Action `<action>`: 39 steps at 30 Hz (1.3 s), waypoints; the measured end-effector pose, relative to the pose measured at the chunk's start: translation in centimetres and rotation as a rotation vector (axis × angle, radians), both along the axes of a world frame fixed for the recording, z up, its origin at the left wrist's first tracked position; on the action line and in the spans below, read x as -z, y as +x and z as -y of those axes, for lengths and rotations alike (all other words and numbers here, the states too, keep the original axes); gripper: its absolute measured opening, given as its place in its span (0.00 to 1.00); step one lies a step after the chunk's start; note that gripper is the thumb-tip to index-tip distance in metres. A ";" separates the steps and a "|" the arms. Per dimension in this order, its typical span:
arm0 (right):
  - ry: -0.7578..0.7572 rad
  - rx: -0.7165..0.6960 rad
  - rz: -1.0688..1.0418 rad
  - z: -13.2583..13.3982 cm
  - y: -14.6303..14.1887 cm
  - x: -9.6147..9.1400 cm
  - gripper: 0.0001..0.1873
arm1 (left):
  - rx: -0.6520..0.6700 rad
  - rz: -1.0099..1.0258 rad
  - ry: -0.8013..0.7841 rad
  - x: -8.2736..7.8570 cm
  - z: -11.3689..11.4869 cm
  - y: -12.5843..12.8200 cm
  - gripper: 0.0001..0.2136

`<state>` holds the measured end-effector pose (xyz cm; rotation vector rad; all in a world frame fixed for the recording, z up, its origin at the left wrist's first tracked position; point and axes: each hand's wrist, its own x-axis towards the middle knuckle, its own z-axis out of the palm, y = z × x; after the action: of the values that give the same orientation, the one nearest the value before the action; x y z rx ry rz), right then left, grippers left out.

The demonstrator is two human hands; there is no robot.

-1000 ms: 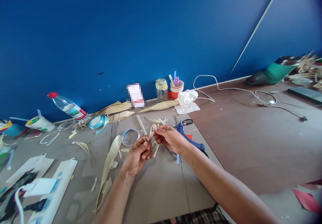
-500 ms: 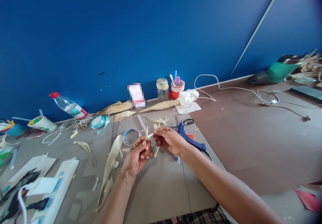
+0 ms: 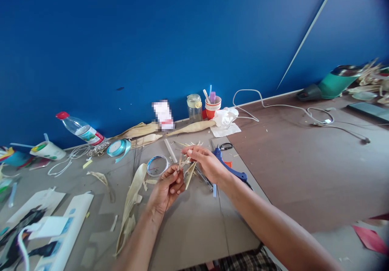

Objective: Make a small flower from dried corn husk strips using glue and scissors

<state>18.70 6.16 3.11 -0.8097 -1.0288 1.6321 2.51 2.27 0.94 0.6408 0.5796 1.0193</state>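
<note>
My left hand (image 3: 168, 185) is closed, its thumb and fingertips pinching a small pointed piece of dried corn husk (image 3: 180, 162) that stands upright. Just above and right of it is my right hand (image 3: 202, 161), fingers bent together near the husk's tip; anything thin between them is too small to make out. Under my hands lie loose husk strips (image 3: 190, 175). A tape roll (image 3: 157, 166) rests flat to the left, close to a whitish stick (image 3: 170, 151). Partly behind my right wrist is a blue hot glue gun (image 3: 230, 166), with black-handled scissors (image 3: 226, 146) beyond it.
A long husk (image 3: 131, 210) and a power strip (image 3: 68, 234) lie on the left. Along the blue wall stand a bottle (image 3: 88, 133), a ribbon roll (image 3: 117, 147), a jar (image 3: 194, 108) and paper cups (image 3: 213, 108). A white cable (image 3: 282, 106) runs rightward.
My right hand has risen slightly and turned above the husk piece. The pale strip that stretched between my hands no longer shows. My left hand stays almost in place.
</note>
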 end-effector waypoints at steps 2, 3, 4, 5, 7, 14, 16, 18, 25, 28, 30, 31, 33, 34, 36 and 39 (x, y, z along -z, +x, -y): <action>-0.013 -0.091 -0.019 0.1 0.0 -0.2 0.13 | 0.021 -0.014 0.002 0.1 0.1 0.2 0.03; -0.019 -0.122 -0.033 0.1 0.0 -0.2 0.12 | 0.032 -0.023 0.004 0.1 0.1 0.2 0.04; -0.023 -0.139 -0.043 0.1 0.0 -0.2 0.11 | 0.041 -0.035 0.006 0.2 0.2 0.3 0.04; -0.027 -0.145 -0.047 0.1 0.0 -0.2 0.11 | 0.050 -0.049 0.005 0.2 0.2 0.4 0.04; -0.058 -0.157 -0.050 0.1 0.0 -0.2 0.10 | 0.065 -0.075 0.000 0.3 0.2 0.4 0.05; -0.195 -0.273 -0.057 0.0 0.3 -0.2 0.11 | 0.116 -0.138 -0.011 0.2 0.5 0.5 0.06; -0.224 -0.296 -0.052 -0.1 0.4 -0.2 0.11 | 0.115 -0.167 -0.005 0.2 0.7 0.6 0.06; -0.251 -0.309 -0.041 -0.2 0.4 0.0 0.10 | 0.115 -0.205 0.005 0.1 0.8 0.6 0.07; -0.298 -0.318 -0.011 -0.2 0.5 0.0 0.09 | 0.132 -0.249 0.053 0.0 0.9 0.7 0.07; -0.322 -0.316 0.010 -0.2 0.5 -0.2 0.08 | 0.135 -0.264 0.057 0.1 0.9 0.6 0.08; -0.331 -0.314 0.015 -0.2 0.5 -0.2 0.08 | 0.134 -0.281 0.053 0.2 0.9 0.5 0.08; -0.335 -0.306 0.017 -0.2 0.5 -0.1 0.08 | 0.131 -0.289 0.050 0.2 0.9 0.5 0.08; -0.359 -0.283 0.018 -0.4 0.4 0.0 0.08 | 0.126 -0.295 0.049 0.2 0.9 0.5 0.09; -0.374 -0.256 0.000 -0.5 0.4 0.1 0.08 | 0.130 -0.293 0.050 0.2 1.0 0.5 0.09; -0.391 -0.166 -0.075 -0.7 0.4 0.3 0.08 | 0.136 -0.274 0.051 0.1 1.0 0.5 0.08; -0.359 -0.030 -0.195 -1.0 0.4 0.2 0.08 | 0.106 -0.226 0.047 0.0 0.9 0.5 0.08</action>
<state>19.07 7.13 2.93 -0.8496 -0.6217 1.9099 3.00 1.39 0.96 0.8260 0.7128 0.8693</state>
